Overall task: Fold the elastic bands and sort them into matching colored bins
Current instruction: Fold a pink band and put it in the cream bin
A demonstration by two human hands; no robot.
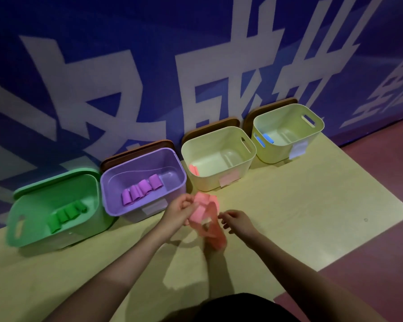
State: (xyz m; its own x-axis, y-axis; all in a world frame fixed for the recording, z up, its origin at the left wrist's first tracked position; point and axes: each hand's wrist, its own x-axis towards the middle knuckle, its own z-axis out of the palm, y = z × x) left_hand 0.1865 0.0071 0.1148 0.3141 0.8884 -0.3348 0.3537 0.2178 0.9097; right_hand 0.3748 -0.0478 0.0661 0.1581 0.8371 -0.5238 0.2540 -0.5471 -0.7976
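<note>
Near the purple bin (112, 182), both hands grip the pink band (205, 219).

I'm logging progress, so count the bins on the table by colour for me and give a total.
Green bin: 1
Purple bin: 1
Cream bin with pink label: 1
Cream bin with pale blue label: 1
Total: 4 bins

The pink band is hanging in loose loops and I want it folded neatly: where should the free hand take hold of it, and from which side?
Probably the dangling lower loop of the pink band, approached from the right. The left hand already grips the bunched upper part, while the right hand sits just right of it, fingers curled. The lower end hangs slack and unsupported, so pinching there should let it be drawn up into a fold.
</note>
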